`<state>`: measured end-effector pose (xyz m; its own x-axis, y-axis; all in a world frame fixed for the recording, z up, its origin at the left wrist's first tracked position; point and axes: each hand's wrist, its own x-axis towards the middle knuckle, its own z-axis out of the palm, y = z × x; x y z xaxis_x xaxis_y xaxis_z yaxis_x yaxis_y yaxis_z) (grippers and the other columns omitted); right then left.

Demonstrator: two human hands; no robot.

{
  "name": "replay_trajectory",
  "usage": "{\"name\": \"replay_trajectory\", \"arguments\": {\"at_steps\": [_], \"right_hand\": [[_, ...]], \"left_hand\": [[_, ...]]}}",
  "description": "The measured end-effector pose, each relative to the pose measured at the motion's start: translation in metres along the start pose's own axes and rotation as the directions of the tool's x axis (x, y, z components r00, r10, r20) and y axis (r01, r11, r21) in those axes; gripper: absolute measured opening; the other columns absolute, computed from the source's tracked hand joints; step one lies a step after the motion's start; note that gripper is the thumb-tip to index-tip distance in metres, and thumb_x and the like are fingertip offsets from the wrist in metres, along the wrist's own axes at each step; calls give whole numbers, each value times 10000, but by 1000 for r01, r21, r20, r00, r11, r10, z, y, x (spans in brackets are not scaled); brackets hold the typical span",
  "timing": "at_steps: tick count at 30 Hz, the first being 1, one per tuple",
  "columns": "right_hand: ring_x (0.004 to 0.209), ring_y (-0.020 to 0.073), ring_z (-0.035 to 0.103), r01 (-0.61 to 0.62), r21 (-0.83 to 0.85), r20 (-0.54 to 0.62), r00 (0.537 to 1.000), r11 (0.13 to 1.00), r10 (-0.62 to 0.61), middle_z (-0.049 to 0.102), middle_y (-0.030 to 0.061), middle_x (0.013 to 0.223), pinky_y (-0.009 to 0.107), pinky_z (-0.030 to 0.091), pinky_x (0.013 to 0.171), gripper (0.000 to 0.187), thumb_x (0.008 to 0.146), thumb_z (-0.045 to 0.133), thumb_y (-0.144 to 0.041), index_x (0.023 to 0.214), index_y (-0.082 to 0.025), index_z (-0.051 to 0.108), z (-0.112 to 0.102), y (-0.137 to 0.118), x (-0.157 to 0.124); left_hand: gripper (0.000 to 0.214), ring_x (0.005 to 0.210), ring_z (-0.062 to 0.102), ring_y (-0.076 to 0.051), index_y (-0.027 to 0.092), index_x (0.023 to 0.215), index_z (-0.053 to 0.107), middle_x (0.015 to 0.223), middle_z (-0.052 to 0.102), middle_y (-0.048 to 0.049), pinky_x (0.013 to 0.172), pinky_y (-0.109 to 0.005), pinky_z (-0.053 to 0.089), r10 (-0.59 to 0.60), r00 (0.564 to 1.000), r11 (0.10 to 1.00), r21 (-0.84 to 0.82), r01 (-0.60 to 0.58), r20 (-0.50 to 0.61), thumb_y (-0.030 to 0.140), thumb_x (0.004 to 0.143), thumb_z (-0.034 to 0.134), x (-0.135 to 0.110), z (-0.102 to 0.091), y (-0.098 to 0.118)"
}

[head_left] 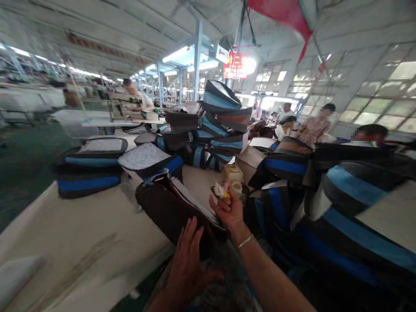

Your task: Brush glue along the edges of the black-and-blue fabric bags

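Observation:
A dark brown bag point(162, 206) stands tilted on the table edge in front of me, with a pale lining showing along its opening. My left hand point(189, 253) lies against its near side, fingers stretched out and holding nothing. Above the bag's right end, my right hand point(232, 210) is closed around a wad of white and pink cloth point(222, 190) with a bit of yellow at the fingers. Just behind that hand are a yellowish plastic container point(232, 172) and a small open pot point(236, 187). What the pot holds is hard to make out.
Black-and-blue bags point(89, 180) are stacked on the left of the table point(107, 225). A taller pile of bags point(221, 97) rises at the back, and more bags point(354, 186) crowd the right side. Several people sit or stand at work beyond.

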<state>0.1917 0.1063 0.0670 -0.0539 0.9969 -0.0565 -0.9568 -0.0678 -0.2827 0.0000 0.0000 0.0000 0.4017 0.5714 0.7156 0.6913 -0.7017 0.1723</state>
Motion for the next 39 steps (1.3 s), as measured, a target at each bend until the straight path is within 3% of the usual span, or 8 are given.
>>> {"name": "replay_trajectory", "arguments": {"at_steps": [5,8,11,14,21,27,33,39], "right_hand": [[347,40,291,62,-39,12,998,997,-61,360,-144,460,430,567,1002,365,914,634,-274,649,-210,391,-4,5,-17],[333,41,272,111,-78,25,994,991,-109,348,-144,439,390,610,908,425,862,678,-261,615,-216,335,-9,-1,-29],[325,42,256,162,-130,42,987,978,-158,350,-134,422,339,633,790,477,814,709,-263,587,-222,292,-11,-10,-37],[333,42,245,225,-190,72,974,956,-215,330,-134,416,392,618,901,498,809,698,-264,576,-225,259,-1,-16,-37],[351,41,249,403,-404,245,913,821,-328,338,-134,456,357,632,789,392,855,692,-393,627,-215,427,88,-38,-34],[411,68,395,624,-617,496,781,479,-380,504,-84,531,183,367,397,199,846,789,-340,832,-200,648,152,-31,-49],[731,144,628,836,-441,867,490,-325,85,676,12,783,285,513,734,104,921,670,-247,832,-194,673,166,-25,-33],[672,139,621,876,-232,920,339,-423,195,657,-20,702,364,533,938,167,946,649,-214,780,-212,628,181,-56,-39]], "left_hand": [[574,1497,321,-432,55,1505,427,1578,392,-273,1093,-625,481,-34,998,999,20,35,-47,138,943,515,8,30,9],[617,1446,457,-280,163,1413,567,1507,550,-122,1094,-424,533,65,996,996,-51,-68,-52,-40,868,361,11,20,10],[649,1328,585,-152,230,1383,595,1429,635,-18,1087,-279,524,82,995,986,-143,-90,-57,-38,863,316,20,3,8],[449,1211,671,-202,167,1354,600,1358,680,-93,1013,-321,578,-155,985,967,-214,134,-81,124,971,369,49,-13,-4],[339,787,676,-213,183,815,714,833,680,-18,707,-294,517,-495,868,782,-421,459,26,485,910,595,130,-50,-48],[308,806,633,-206,188,772,697,830,604,-14,734,-294,477,-508,851,649,-590,480,133,480,855,640,139,-55,-40],[251,992,637,-255,196,911,722,979,660,-41,874,-326,483,-497,842,530,-694,487,210,430,830,680,144,-57,-34],[289,962,661,-272,187,939,733,994,698,-59,815,-332,518,-499,813,397,-754,523,302,454,849,670,142,-64,-31]]}}
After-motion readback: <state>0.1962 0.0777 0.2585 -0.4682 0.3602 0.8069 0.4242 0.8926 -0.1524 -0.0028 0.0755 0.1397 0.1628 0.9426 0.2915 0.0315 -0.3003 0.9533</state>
